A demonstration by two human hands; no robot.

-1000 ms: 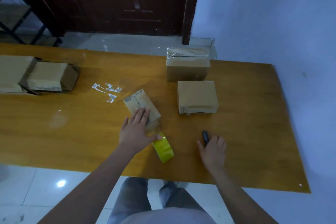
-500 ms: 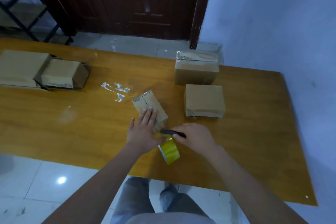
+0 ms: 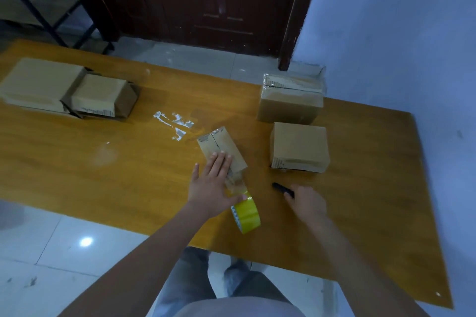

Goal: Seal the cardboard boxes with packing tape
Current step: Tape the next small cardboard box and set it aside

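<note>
A small cardboard box (image 3: 219, 141) lies flat near the middle of the wooden table (image 3: 103, 175). My left hand (image 3: 211, 183) presses on its near end with straight fingers. A strip of clear tape (image 3: 234, 183) runs from the box towards a yellow tape roll (image 3: 247, 215) standing on edge by my left thumb. To the right, my right hand (image 3: 306, 203) grips the near end of a black cutter (image 3: 280, 187), whose tip points left, low over the table.
Two closed boxes (image 3: 300, 147) (image 3: 291, 100) stand at the right, the far one by the wall. Two more boxes (image 3: 100, 95) (image 3: 36, 82) lie at the far left. Scraps of tape (image 3: 175, 123) stick to the tabletop. A dark door is behind the table.
My right hand carried the black cutter left to the tape by the roll, then drew back to the right with it. The left hand stayed pressed on the small box.
</note>
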